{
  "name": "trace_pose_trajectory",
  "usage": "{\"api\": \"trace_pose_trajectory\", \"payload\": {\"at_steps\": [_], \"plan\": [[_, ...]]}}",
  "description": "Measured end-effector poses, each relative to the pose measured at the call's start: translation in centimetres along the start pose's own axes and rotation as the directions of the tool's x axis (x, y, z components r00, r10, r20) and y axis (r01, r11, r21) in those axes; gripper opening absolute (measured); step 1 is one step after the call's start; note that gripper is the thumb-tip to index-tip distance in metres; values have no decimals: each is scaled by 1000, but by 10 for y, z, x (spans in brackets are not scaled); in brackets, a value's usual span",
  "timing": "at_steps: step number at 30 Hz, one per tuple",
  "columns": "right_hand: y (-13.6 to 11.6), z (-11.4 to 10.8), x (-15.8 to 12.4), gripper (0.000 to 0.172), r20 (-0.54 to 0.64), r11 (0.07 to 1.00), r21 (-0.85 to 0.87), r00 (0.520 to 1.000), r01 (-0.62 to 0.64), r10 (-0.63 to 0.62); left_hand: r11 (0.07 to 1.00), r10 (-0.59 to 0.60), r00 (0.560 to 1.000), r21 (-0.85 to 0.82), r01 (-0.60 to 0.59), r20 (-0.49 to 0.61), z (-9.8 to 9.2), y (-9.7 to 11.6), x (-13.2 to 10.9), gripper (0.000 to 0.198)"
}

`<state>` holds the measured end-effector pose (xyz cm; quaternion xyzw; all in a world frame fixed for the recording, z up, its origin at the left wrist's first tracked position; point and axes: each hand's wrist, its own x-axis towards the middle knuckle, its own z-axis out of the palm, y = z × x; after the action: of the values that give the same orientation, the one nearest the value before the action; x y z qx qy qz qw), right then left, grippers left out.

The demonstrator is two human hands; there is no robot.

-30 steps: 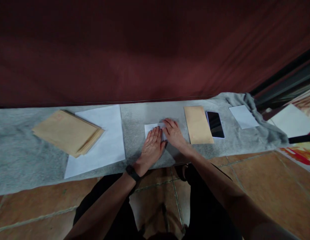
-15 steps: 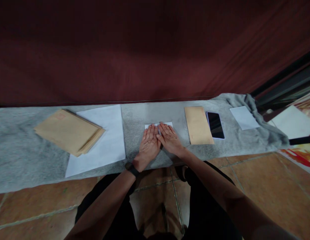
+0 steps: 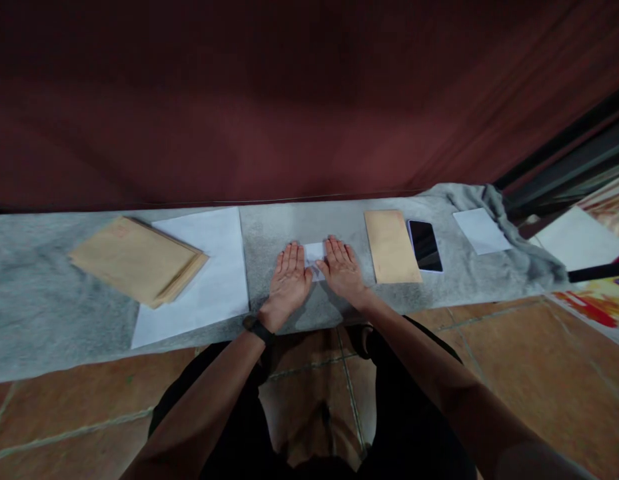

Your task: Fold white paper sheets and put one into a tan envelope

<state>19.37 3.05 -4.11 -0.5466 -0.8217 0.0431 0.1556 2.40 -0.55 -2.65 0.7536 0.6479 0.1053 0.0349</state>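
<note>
Overall, a broad dark-red fabric hanging [image 3: 289, 127] rises along the far edge of a long, soft grey cloth [image 3: 289, 219], while an orange-brown tiled floor [image 3: 514, 360] shows beyond the cloth's near edge. On the left part of the grey cloth lies a large white paper sheet [image 3: 219, 273], its left side partly covered by a slanted stack of tan paper envelopes [image 3: 139, 260]. Right of the cloth's middle, a single tan rectangular envelope [image 3: 393, 247] lies flat. Toward the cloth's right end, near its bunched folds, rests a smaller white rectangular paper [image 3: 482, 231].

At the middle of the grey cloth the person's two bare hands lie palm down. The left hand [image 3: 290, 277] is flattened, fingers straight and nearly side by side, thumb angled inward; the right hand [image 3: 344, 270] mirrors it, its fingers slightly more parted. Between them, on the cloth, sits a small white piece of paper [image 3: 315, 251], with both thumbs at its near part and its sides partly hidden. A dark-screened phone with a pale purple edge [image 3: 425, 247] lies just right of the single envelope on the cloth. A black wristband [image 3: 259, 329] circles the left wrist, near the cloth's front edge.
</note>
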Motion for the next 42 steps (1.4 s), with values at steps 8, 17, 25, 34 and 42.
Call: {"api": "trace_pose_trajectory", "payload": {"at_steps": [8,17,25,34,42], "plan": [[-3,0,3,71,24,996,-11,996,-87,87,1000,-19,1000,10,19,20,-7,-10,-4,65],[-7,-6,7,68,69,988,-17,986,-154,155,988,-157,987,-7,157,20,-8,7,-1,63],[-15,-18,6,56,43,985,17,984,-172,171,996,-88,996,-29,87,-24,-13,49,-2,58],[-17,-13,-19,51,85,999,29,996,30,-32,1000,-13,998,17,12,53,4,41,-10,61],[-3,-11,-16,53,62,999,10,997,39,-40,998,-57,998,-14,57,-3,7,26,-2,60]]}}
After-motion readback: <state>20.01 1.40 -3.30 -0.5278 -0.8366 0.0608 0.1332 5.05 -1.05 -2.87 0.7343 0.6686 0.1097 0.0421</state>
